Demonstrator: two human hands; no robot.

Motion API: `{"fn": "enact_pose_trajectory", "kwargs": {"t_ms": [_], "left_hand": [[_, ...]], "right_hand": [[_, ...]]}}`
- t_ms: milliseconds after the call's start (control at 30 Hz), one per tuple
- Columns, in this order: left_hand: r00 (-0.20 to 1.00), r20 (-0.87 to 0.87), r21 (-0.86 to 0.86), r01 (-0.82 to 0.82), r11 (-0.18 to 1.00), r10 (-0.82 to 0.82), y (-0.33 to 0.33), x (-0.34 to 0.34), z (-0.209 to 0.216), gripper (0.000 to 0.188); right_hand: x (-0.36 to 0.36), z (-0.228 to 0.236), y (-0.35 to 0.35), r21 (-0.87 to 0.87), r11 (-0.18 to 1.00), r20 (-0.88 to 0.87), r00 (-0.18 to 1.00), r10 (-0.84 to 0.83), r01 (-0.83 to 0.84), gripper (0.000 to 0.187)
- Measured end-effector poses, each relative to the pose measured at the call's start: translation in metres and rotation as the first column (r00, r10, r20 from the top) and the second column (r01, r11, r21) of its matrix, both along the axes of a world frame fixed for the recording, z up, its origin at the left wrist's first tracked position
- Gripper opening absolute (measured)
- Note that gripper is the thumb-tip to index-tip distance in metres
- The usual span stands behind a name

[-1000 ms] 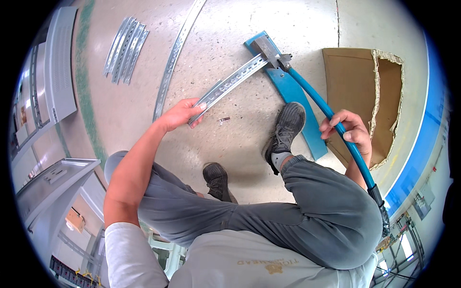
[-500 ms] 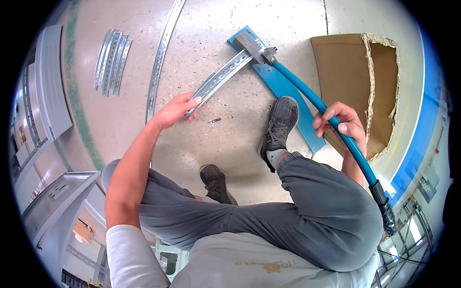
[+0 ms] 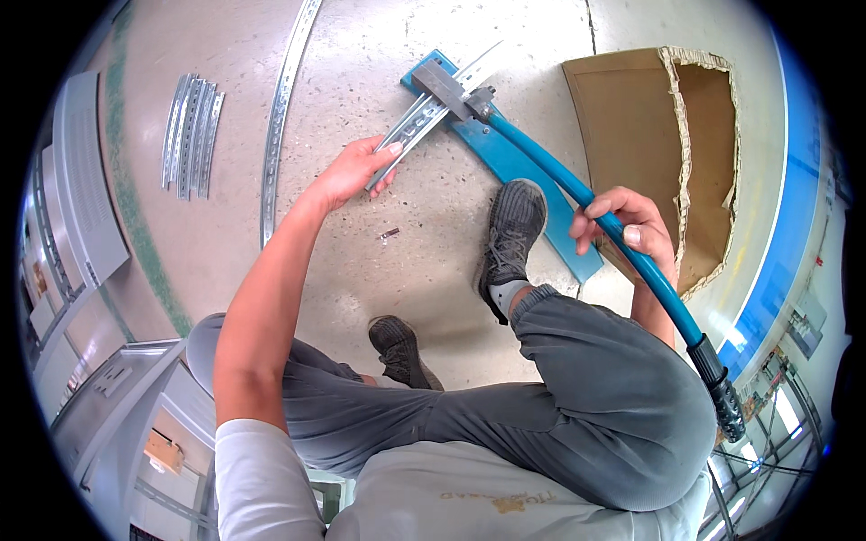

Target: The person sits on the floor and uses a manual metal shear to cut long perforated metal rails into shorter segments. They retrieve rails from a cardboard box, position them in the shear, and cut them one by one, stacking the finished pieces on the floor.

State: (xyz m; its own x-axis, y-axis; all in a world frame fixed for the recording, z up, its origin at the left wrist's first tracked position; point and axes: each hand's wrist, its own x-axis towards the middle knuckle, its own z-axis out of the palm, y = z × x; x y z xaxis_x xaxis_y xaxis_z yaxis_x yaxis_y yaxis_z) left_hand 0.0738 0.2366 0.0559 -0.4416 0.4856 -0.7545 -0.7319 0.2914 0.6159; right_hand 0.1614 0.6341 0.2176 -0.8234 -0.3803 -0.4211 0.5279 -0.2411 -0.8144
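- On a pale, speckled workshop floor [image 3: 451, 270], an open cardboard box [image 3: 627, 117] with a ragged rim stands at right, its brown inner walls showing.
- Beyond the box, a blue floor strip [image 3: 803, 135] curves along the right; a green line [image 3: 129, 198] marks the left side, near a sheaf of short slotted rails [image 3: 192, 135].
- Open floor stretches from the long rail [image 3: 279, 108] to the cutter's blue base [image 3: 507, 155], crossed by the left forearm; a small dark scrap [image 3: 389, 233] lies there.
- Close by the base's long edge, a dark knit shoe [image 3: 519, 230] is planted.
- The left hand [image 3: 361, 171] pinches the near end of a slotted metal rail [image 3: 419, 128], thumb on top.
- Silvery and perforated, that rail runs slantwise through the cutter's grey head [image 3: 440, 88], its far end jutting out past it.
- Loosely curled, the right hand [image 3: 636, 225] holds the cutter's blue lever [image 3: 539, 153] midway along.
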Motion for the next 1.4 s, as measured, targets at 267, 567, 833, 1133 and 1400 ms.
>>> {"fn": "enact_pose_trajectory", "kwargs": {"t_ms": [267, 567, 833, 1133, 1400], "left_hand": [[1.0, 0.004, 0.019, -0.01, 1.0, 0.01, 0.003, -0.003, -0.004, 0.033], [1.0, 0.006, -0.034, -0.024, 0.999, 0.024, 0.005, -0.006, 0.004, 0.04], [0.995, 0.098, 0.007, 0.005, 1.0, -0.005, 0.002, -0.015, 0.006, 0.058], [0.994, 0.095, 0.018, 0.049, 0.999, -0.05, 0.0, -0.017, 0.005, 0.061], [0.994, 0.098, 0.012, 0.042, 0.999, -0.043, 0.0, -0.016, 0.007, 0.061]], "right_hand": [[0.002, 0.003, 0.0, 0.078, 0.997, -0.047, 0.999, 0.008, -0.005, 0.059], [0.001, 0.002, -0.001, 0.066, 0.998, -0.05, 0.999, 0.002, 0.001, 0.06], [-0.001, -0.001, -0.002, 0.052, 0.999, -0.059, 0.998, 0.005, -0.001, 0.058], [-0.002, -0.001, -0.003, 0.066, 0.998, -0.058, 0.998, 0.004, 0.0, 0.057], [-0.004, 0.0, -0.004, 0.086, 0.996, -0.054, 0.998, 0.012, -0.008, 0.059]]}}
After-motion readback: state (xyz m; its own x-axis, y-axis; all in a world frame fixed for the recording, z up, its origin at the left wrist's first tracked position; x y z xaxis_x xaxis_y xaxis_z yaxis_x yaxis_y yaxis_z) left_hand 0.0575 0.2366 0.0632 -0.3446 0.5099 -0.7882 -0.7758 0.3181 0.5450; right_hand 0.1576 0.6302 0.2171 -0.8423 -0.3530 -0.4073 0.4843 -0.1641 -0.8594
